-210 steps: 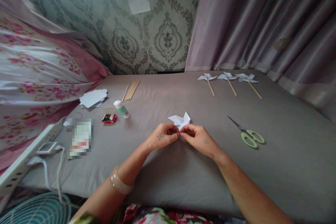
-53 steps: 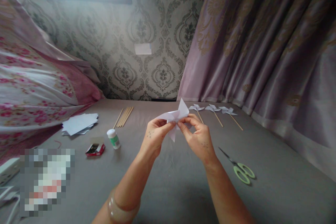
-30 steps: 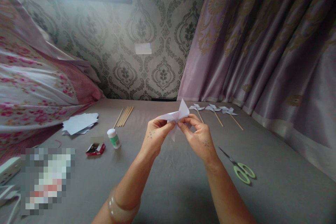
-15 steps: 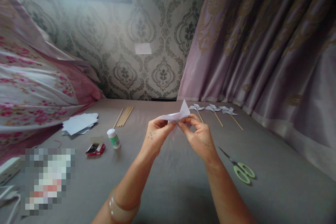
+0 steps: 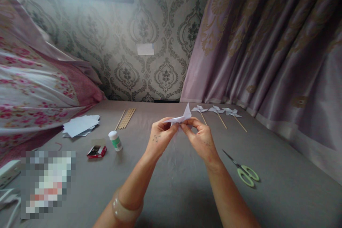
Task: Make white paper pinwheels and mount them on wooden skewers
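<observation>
A white paper pinwheel [image 5: 182, 118] is held up above the grey-covered surface, tilted so that it shows nearly edge-on with one pointed blade upward. My left hand [image 5: 161, 136] is closed on its left side, thumb pressed near the middle. From the right, my right hand [image 5: 199, 136] pinches it at the centre, thumb and forefinger together. The two thumb tips almost meet below the paper. Whatever small part lies between the fingertips is too hidden to make out.
Three pinwheels on sticks [image 5: 216, 109] lie at the back right. Green-handled scissors [image 5: 245, 172] rest to the right. At left are wooden sticks [image 5: 127, 118], a glue stick [image 5: 115, 141], a small red box [image 5: 96, 151], paper sheets [image 5: 81, 126] and a power strip [image 5: 10, 171].
Over the last seconds both hands have lifted the paper pinwheel off the surface, and the head view has tilted up. In the last second, the pinwheel has tipped flatter between the fingers.
</observation>
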The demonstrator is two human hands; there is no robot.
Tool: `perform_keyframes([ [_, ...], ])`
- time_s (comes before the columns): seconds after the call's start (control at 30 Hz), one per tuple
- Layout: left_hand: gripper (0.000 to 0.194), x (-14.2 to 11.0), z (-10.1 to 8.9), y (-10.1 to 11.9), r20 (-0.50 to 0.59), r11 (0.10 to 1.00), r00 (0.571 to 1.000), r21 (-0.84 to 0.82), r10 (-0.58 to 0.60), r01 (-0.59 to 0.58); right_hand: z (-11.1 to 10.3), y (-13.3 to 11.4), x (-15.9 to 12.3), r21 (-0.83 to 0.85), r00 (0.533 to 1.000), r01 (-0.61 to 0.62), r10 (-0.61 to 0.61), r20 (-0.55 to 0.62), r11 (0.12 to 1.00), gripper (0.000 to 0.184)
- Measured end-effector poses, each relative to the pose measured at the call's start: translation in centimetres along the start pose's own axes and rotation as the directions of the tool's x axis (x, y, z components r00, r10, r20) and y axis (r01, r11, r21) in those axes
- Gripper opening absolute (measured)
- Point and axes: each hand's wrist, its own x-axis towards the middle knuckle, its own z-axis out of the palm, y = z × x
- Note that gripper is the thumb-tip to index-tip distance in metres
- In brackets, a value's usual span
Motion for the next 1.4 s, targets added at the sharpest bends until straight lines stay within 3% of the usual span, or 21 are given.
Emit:
perform_keyframes([
  [0.23, 0.02, 0.2, -0.2, -0.2, 0.023, 0.999, 0.999, -0.017, -0.028, 0.028, -0.1, -0.2, 0.1, -0.03, 0.999, 0.018, -0.019, -0.025, 0.999, 0.011],
  [0.63, 0.027, 0.3, -0.5, -0.1, 0.033, 0.999, 0.999, -0.016, -0.033, 0.034, -0.1, 0.1, 0.0, 0.007, 0.994, -0.081, 0.081, -0.077, 0.997, 0.014],
  [0.9, 0.027, 0.2, -0.4, 0.1, 0.042, 0.999, 0.999, -0.013, -0.033, 0.034, 0.4, 0.6, 0.0, 0.202, 0.977, -0.128, 0.158, -0.14, 0.971, 0.042],
  [1.07, 0.028, 0.2, -0.5, 0.0, 0.039, 0.999, 0.999, -0.017, -0.03, 0.031, 0.2, 0.3, 0.1, 0.203, 0.978, -0.153, 0.177, -0.107, 0.967, 0.054],
  [1.23, 0.03, 0.5, -1.0, -0.4, 0.073, 0.999, 0.997, -0.003, -0.038, 0.038, -0.3, 0.4, 0.3, 0.131, 0.992, -0.123, 0.123, 0.011, 0.984, 0.024],
  [1.4, 0.029, 0.6, -1.5, -0.5, 0.113, 0.997, 0.991, 0.008, -0.076, 0.076, -0.7, 1.0, 0.4, 0.16, 0.984, -0.17, 0.159, 0.079, 0.972, 0.021],
])
